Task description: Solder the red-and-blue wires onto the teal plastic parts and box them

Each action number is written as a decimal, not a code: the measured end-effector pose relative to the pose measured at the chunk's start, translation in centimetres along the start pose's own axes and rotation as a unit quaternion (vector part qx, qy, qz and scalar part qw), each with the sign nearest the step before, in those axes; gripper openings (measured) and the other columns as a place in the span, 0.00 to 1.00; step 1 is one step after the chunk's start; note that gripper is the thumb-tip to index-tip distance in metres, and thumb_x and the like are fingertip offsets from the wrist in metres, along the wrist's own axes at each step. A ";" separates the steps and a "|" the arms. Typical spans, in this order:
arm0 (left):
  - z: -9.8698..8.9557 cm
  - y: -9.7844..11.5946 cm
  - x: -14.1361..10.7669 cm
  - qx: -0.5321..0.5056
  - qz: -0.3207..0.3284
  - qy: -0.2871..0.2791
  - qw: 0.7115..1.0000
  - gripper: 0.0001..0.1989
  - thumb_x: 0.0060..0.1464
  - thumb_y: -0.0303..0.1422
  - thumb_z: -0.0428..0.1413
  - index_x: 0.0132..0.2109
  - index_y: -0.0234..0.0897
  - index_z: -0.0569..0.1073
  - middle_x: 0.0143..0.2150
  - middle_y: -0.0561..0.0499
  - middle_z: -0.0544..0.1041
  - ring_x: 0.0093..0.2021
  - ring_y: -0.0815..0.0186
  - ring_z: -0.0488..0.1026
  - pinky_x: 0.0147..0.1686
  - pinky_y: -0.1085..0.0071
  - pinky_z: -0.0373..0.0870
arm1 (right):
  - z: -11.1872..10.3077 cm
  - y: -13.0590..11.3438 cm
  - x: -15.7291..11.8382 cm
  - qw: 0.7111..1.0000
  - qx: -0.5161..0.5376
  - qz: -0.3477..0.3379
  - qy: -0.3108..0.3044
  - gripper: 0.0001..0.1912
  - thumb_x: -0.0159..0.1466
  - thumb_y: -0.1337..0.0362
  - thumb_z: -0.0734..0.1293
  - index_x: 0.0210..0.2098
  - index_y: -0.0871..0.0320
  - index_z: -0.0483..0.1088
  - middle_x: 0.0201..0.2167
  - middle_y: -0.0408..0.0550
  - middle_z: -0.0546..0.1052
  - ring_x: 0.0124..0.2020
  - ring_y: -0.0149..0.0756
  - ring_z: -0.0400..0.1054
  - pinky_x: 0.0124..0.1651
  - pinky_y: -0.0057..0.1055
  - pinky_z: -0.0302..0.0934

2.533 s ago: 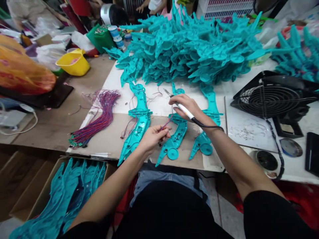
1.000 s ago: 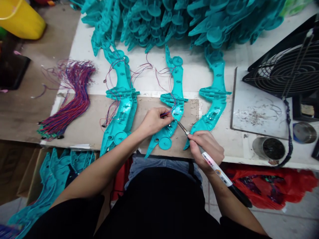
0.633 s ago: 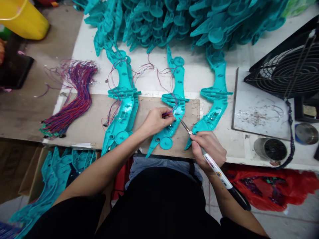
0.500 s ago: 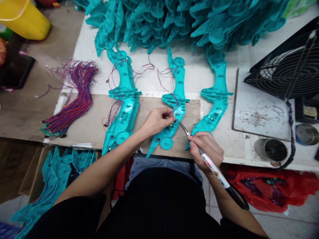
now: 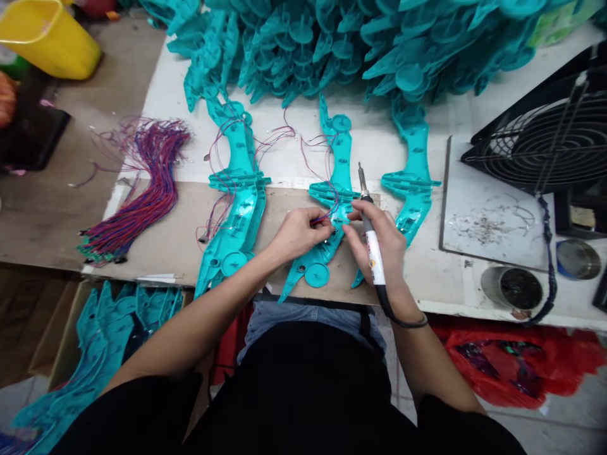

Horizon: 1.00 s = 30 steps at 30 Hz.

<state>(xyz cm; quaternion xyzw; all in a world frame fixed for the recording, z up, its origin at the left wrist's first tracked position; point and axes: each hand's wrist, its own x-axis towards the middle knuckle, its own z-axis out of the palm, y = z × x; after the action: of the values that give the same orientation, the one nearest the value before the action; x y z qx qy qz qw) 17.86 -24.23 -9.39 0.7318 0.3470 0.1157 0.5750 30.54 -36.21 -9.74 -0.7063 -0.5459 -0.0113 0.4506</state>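
Three rows of teal plastic parts lie across the bench. At the middle teal part (image 5: 342, 164), my left hand (image 5: 303, 230) is closed in a pinch on thin red and blue wires (image 5: 318, 221), close to the part's surface. My right hand (image 5: 382, 243) holds a soldering iron (image 5: 374, 256) with a white handle, its metal tip pointing up and away from the part. The thumb and index finger of that hand reach toward the same part. More thin wires lie over the left teal part (image 5: 241, 148). The right teal part (image 5: 417, 151) shows no wires.
A wire bundle (image 5: 159, 170) lies at the left. Teal parts (image 5: 303, 44) are heaped at the back. At the right are a black fan (image 5: 540, 139), a metal plate (image 5: 493, 221) and a round tin (image 5: 512, 287). A yellow bin (image 5: 57, 41) stands back left.
My right hand has swung the iron upright, so its tip has left the middle part and points toward the back. My left hand has stayed almost in place.
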 end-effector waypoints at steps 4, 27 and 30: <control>0.1 -0.4 0.3 0.031 0.004 0.000 1.000 0.04 0.52 0.30 0.57 0.31 0.33 0.72 0.25 0.56 0.68 0.27 0.71 0.64 0.29 0.74 0.59 | 0.5 -0.2 0.3 1.000 0.009 -0.001 0.012 0.16 0.66 0.68 0.66 0.53 0.51 0.70 0.38 0.43 0.79 0.41 0.37 0.74 0.48 0.36 0.71; -1.2 -2.0 -3.3 0.123 0.105 0.058 0.985 0.04 0.54 0.26 0.59 0.31 0.34 0.78 0.31 0.51 0.78 0.34 0.67 0.72 0.37 0.70 0.66 | -3.2 -2.5 -4.5 0.994 0.094 -0.053 0.001 0.14 0.63 0.70 0.69 0.48 0.54 0.76 0.34 0.48 0.79 0.36 0.39 0.74 0.40 0.38 0.70; -1.3 -1.8 -3.3 0.124 0.108 0.056 0.985 0.04 0.53 0.25 0.59 0.30 0.34 0.77 0.31 0.51 0.78 0.33 0.67 0.72 0.37 0.70 0.67 | -3.6 -2.6 -5.2 0.994 0.095 -0.059 -0.011 0.14 0.60 0.75 0.68 0.44 0.56 0.76 0.31 0.47 0.77 0.34 0.38 0.73 0.37 0.36 0.70</control>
<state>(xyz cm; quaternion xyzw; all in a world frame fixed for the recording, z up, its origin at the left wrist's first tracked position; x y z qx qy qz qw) 14.02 -25.24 -9.92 0.8228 0.3093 0.1741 0.4438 28.12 -42.46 -8.60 -0.6270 -0.5897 0.0218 0.5085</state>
